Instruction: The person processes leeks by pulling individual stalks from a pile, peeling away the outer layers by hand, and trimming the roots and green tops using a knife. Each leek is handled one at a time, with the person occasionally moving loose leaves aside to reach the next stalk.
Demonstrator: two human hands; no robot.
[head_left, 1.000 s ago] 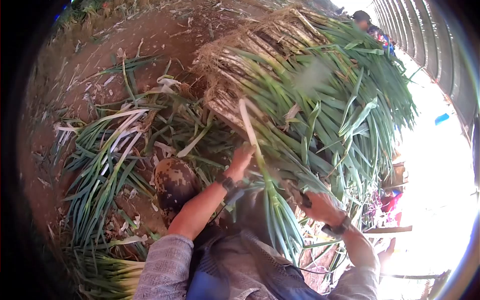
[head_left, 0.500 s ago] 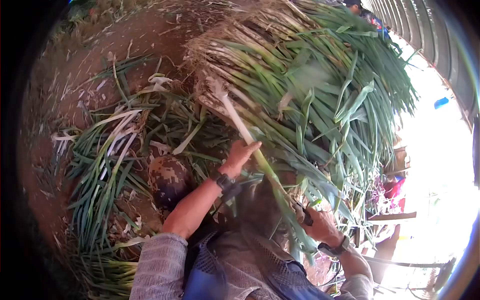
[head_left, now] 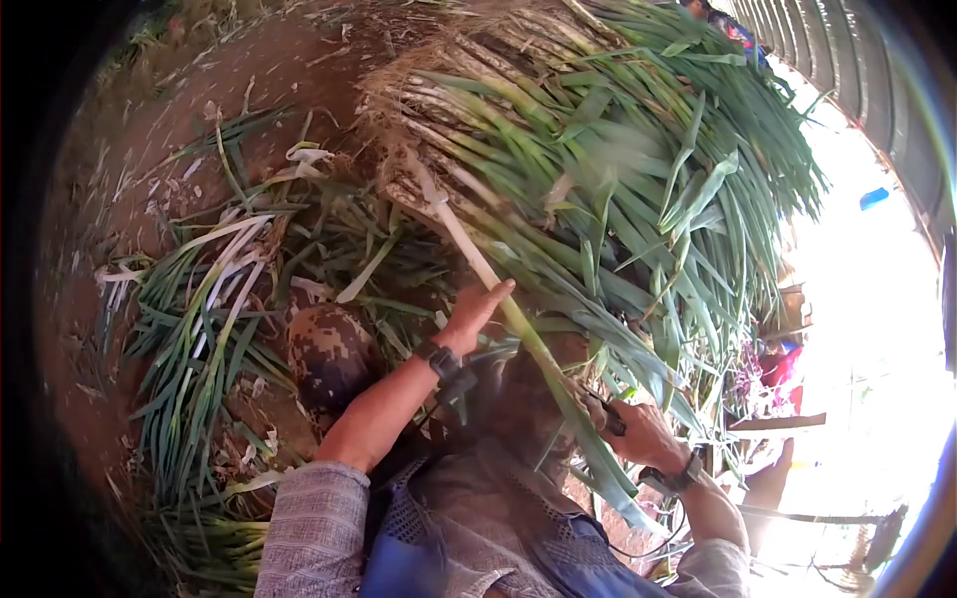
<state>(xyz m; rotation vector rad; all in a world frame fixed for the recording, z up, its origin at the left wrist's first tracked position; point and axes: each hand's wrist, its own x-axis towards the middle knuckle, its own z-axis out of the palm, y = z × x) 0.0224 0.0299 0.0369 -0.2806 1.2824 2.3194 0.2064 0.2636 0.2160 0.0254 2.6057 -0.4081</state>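
Note:
My left hand is closed around the pale stalk of a green onion, thumb laid along it. The onion slants across my lap, with its root end up toward the pile and its green leaves down to the right. Below it on the right, my right hand grips a dark-handled tool pressed close to the leafy part of the same onion. I cannot tell what kind of tool it is. Just beyond my hands lies a big pile of green onions, its roots facing left.
Pulled leaves and thin onions are strewn over the brown soil at left. My camouflage-covered knee sits beside them. Another bunch lies at lower left. A corrugated wall and part of a person show at upper right.
The view has shifted slightly. My right hand and the dark tool have moved a little up and right along the onion; my left hand keeps its hold on the stalk.

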